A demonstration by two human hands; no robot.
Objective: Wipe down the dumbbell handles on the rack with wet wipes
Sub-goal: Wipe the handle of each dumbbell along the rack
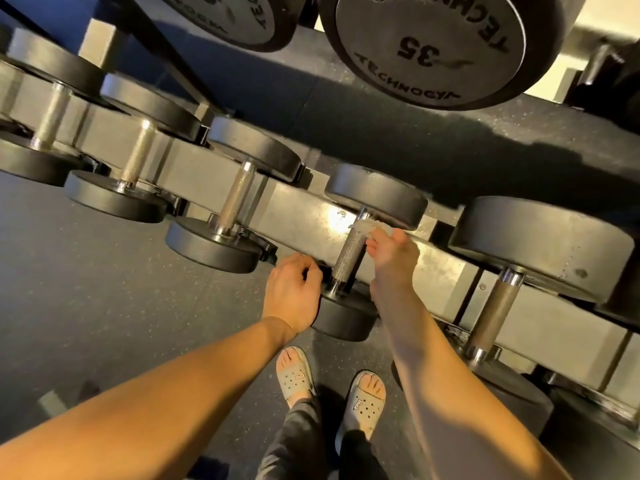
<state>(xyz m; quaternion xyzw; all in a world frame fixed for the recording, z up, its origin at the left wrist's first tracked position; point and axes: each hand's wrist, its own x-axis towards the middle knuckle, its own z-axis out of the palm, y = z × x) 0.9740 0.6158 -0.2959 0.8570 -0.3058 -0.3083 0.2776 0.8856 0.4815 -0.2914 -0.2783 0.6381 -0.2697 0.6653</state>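
White and half see-through, a thin crumpled wet wipe (pixel 369 226) is bunching at the far end of the knurled steel handle (pixel 349 254). We are pinching it there with our right hand (pixel 391 265), fingertips drawn narrowly together on the cloth. Just left of that handle, our left hand (pixel 292 294) is curling its fingers over the rim of the near black rubber head (pixel 343 318) of the same dumbbell, steadying it, as we judge. Beyond the handle's far end, the far black rubber head (pixel 377 195) is sitting against the long grey steel rack rail (pixel 298 216). Further left of the handle another bright knurled grip (pixel 237 199) is lying in its cradle. Off to the handle's right a duller brownish grip (pixel 493 317) is doing the same.

We are holding the wipe by the fingertips alone, and it is covering only the far end. A stroke down the rough knurling could therefore snag or tear it, or drag it out of the pinch, leaving most of the bar dry. Should the steadying hand slacken, the dumbbell might roll in its cradle and nip a finger against the rail.

We cannot tell whether the wipe is wrapping under the handle. The left fingertips are hiding behind the hand, and the right thumb is mostly out of sight. The rack's right end is running off the edge.
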